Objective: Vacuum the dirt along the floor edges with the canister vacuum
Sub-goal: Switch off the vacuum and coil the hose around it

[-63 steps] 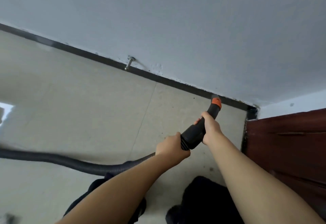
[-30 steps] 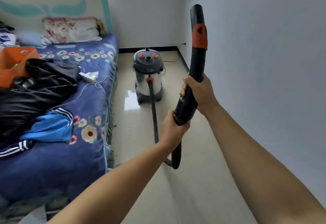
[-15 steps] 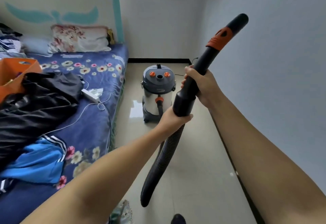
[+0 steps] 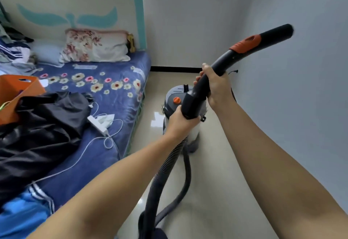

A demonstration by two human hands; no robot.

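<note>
Both hands grip the curved black plastic vacuum wand (image 4: 216, 73), raised off the floor with its orange-collared tip pointing to 2 o'clock: left hand (image 4: 180, 124) at the ribbed grey hose (image 4: 169, 165) joint, right hand (image 4: 214, 86) higher up. The grey canister vacuum (image 4: 175, 97) stands on the beige tiled floor (image 4: 216, 191) at 12 o'clock, behind the hands.

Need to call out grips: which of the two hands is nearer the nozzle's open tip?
The right hand: it grips the curved black wand higher, toward the orange collar. The left hand holds lower, where the ribbed hose joins.

Black orange-collared wand (image 4: 243, 49), raised off floor
</note>
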